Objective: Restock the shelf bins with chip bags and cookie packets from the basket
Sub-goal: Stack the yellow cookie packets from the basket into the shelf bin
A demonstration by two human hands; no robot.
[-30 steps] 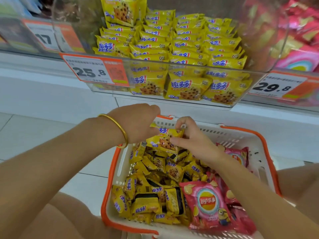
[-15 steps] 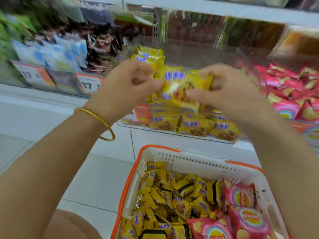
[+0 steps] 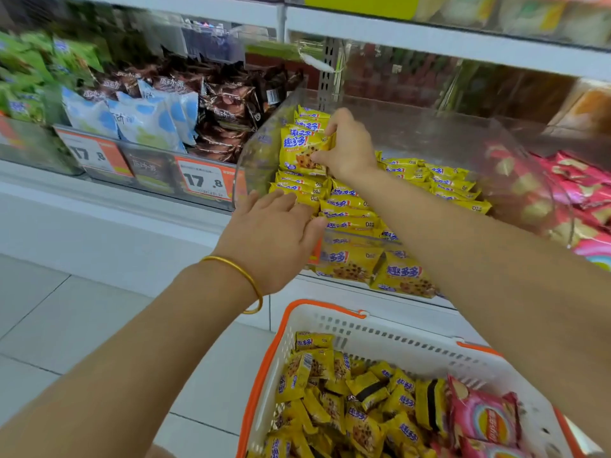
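Chocolate-chip cookie packets (image 3: 302,150), a small yellow clutch standing upright, sit at the left end of the clear shelf bin (image 3: 429,133), close to its curved left wall. The right hand (image 3: 350,147) grips them from their right side, its fingers curled over their top edge and its thumb pressed on the front face. Below and to the right of this clutch, stocked rows (image 3: 413,180) of the same yellow packets lie flat and overlapping across the bin floor, reaching its front wall.

The left hand (image 3: 274,233) lies at the bin's front left corner. Its fingers are stretched out and lie on the nearest row, and it pinches nothing. A gold bangle (image 3: 248,279) hangs loosely around that wrist.

Under the shelf edge, at the lower middle of the view, stands the white basket (image 3: 396,328) with orange rim and handles. Loose packets (image 3: 347,401) of the yellow cookies fill its left and middle, and pink chip bags (image 3: 486,414) lie against its right side.

Left of the clear bin, a neighbouring bin holds brown snack packs (image 3: 228,107) and white-and-blue bags (image 3: 145,120), with an orange price tag (image 3: 205,180) reading 17.8 on its front. Right of the clear bin, pink bags (image 3: 582,186) are heaped in another bin. Pale floor tiles (image 3: 66,319) show at lower left.
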